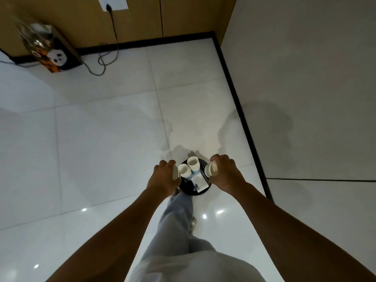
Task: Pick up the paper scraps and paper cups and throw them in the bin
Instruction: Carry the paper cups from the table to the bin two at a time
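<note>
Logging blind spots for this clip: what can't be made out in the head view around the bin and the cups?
- Bin: its depth and fill, hidden by the two cups and paper on top.
- Cup in the left hand: mostly covered by the fingers; only its rim shows.
- Cup in the right hand: body hidden behind the palm; only its mouth shows.
- Paper scraps: too small to count.

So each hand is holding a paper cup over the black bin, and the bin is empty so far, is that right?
Not quite. The head view shows the bin is not empty: two paper cups and a paper scrap already lie in it. The rest holds: the left hand holds a cup and the right hand holds another cup over the black bin.
</note>
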